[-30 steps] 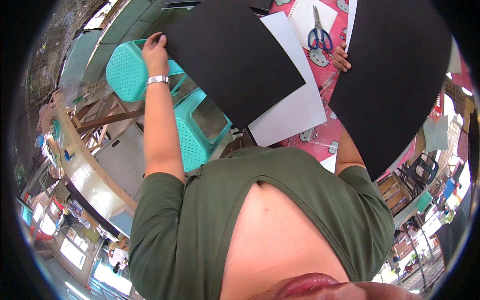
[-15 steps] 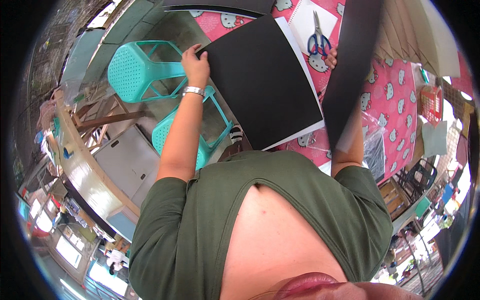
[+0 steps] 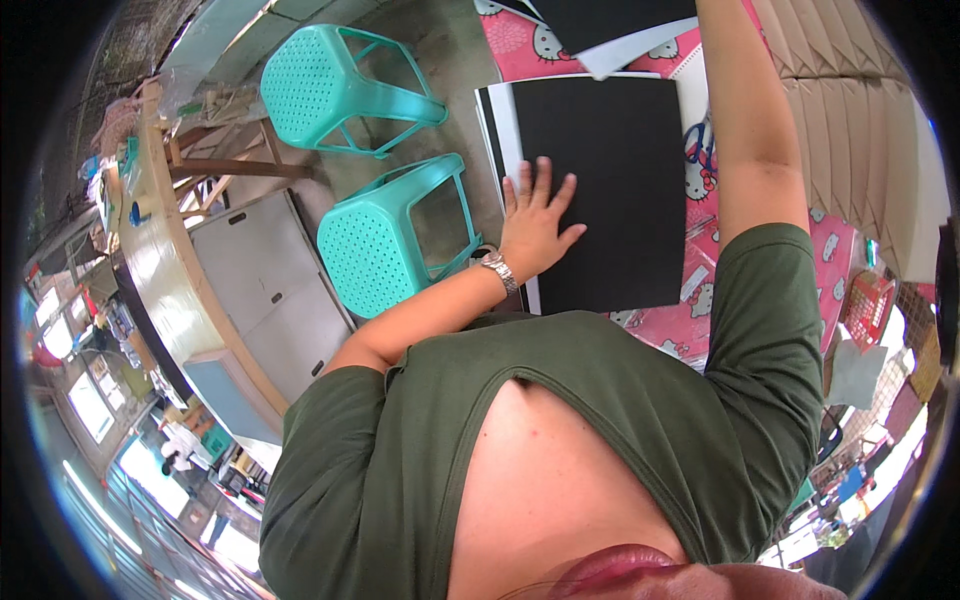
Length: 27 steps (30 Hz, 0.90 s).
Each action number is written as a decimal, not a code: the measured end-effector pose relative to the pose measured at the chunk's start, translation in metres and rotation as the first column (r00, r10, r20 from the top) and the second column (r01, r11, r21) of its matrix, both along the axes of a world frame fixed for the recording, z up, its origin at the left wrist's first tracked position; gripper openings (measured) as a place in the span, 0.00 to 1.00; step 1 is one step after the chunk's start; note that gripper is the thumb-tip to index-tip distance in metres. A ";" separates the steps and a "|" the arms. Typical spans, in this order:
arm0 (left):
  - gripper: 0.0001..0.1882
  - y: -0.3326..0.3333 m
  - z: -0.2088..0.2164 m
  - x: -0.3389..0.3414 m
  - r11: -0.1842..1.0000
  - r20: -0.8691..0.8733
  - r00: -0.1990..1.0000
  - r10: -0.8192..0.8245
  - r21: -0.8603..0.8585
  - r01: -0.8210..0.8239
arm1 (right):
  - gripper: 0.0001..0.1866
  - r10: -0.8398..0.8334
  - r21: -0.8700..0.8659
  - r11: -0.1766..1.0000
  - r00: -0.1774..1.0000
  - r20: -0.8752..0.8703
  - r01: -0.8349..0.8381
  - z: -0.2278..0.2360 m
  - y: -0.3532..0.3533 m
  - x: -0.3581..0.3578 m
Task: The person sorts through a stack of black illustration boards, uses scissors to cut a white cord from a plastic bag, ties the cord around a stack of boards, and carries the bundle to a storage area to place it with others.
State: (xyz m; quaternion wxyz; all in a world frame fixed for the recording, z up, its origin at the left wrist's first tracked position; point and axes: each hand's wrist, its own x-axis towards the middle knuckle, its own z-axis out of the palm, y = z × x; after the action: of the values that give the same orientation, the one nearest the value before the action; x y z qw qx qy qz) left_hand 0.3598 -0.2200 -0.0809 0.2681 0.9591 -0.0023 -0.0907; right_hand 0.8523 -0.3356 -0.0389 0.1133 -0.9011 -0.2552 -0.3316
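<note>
My left hand (image 3: 540, 225) lies flat with fingers spread, palm down across the left side of a large black sheet (image 3: 615, 150). A white sheet (image 3: 508, 140) shows as a strip along its left edge, with another dark edge just outside it. My right forearm (image 3: 757, 120) stretches forward past the top of the picture, so the right hand is out of sight. Partly behind that arm are blue-handled scissors (image 3: 696, 148) and a white spiral notepad (image 3: 691, 88). Farther off, another black sheet (image 3: 615, 18) lies with white paper under it.
A pink patterned tablecloth (image 3: 697, 245) covers the table. Folded brown paper (image 3: 835, 125) is piled at the right, with a red plastic basket (image 3: 868, 303) nearby. Two turquoise stools, one far (image 3: 310, 85) and one near (image 3: 368, 240), stand on the floor to the left.
My left hand has moved from the black sheet's far left corner onto its surface. The upright black panel by my right hand has left the right side. My right arm has reached forward.
</note>
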 end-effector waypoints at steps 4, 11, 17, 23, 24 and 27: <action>0.31 0.005 0.011 0.006 0.993 -0.058 0.992 -0.116 0.017 0.117 | 0.41 -0.166 -0.341 0.925 0.625 -0.763 -0.170 -0.022 0.067 -0.115; 0.33 0.018 -0.008 -0.011 0.984 0.083 0.988 -0.132 0.129 0.121 | 0.35 -0.234 -0.249 0.966 0.643 -0.729 0.069 -0.052 0.039 -0.150; 0.35 0.027 -0.014 -0.019 0.983 0.094 0.994 -0.064 0.175 0.047 | 0.36 -0.283 0.040 0.921 0.735 -0.616 0.388 -0.080 -0.042 -0.125; 0.48 0.031 -0.024 -0.023 0.954 0.093 0.951 0.294 -0.099 -0.285 | 0.30 -0.106 0.168 0.919 0.633 -0.766 0.358 -0.062 -0.086 -0.237; 0.50 0.034 -0.031 -0.023 0.921 0.122 0.920 0.374 -0.170 -0.351 | 0.30 -0.126 0.139 0.895 0.540 -0.832 0.424 -0.056 -0.093 -0.262; 0.53 0.048 -0.058 -0.015 0.721 -0.125 0.823 0.554 -0.421 -0.550 | 0.31 -0.029 0.182 0.880 0.432 -0.901 0.439 -0.071 -0.113 -0.321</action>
State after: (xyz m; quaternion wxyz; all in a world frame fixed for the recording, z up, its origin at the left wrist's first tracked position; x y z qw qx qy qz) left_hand 0.3451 -0.1719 -0.1390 0.4918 0.8305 0.2615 0.0006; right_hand 0.5311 -0.4484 -0.1095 0.3566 -0.9251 0.0425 0.1229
